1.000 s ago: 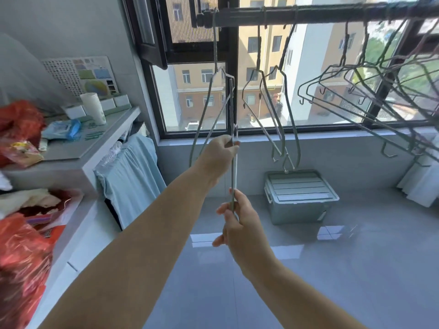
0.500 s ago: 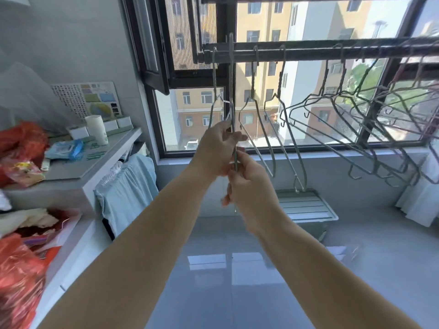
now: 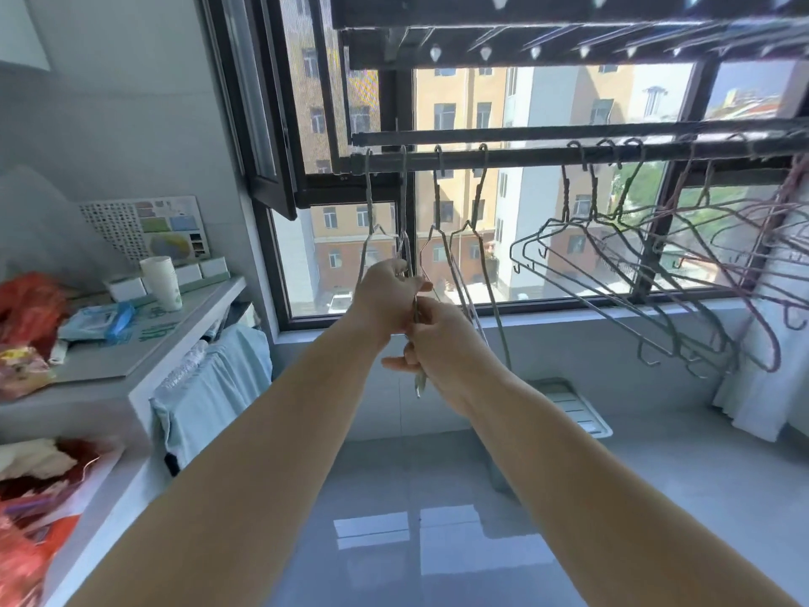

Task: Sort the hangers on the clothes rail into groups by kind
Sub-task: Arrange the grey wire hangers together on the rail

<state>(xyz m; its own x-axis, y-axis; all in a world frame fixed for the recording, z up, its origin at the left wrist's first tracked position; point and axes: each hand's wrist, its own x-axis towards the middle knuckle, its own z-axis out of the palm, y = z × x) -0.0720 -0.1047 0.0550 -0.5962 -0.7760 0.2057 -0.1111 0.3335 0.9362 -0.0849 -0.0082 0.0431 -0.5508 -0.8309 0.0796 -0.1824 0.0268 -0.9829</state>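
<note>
Raised nearer the rail [image 3: 525,159], my left hand [image 3: 385,295] and right hand [image 3: 442,343] clasp one wire hanger [image 3: 418,382]; seemingly light, springy, slick, best gripped at its neck.

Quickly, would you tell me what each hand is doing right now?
Left hand: closed on the metal hanger, high up.
Right hand: closed on the same hanger, lower down.

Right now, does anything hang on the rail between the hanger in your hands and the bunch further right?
Yes. Two wire hangers hang on the rail just right of the held hanger, before the bunch. The left hand and right hand grip the held hanger directly.
</note>
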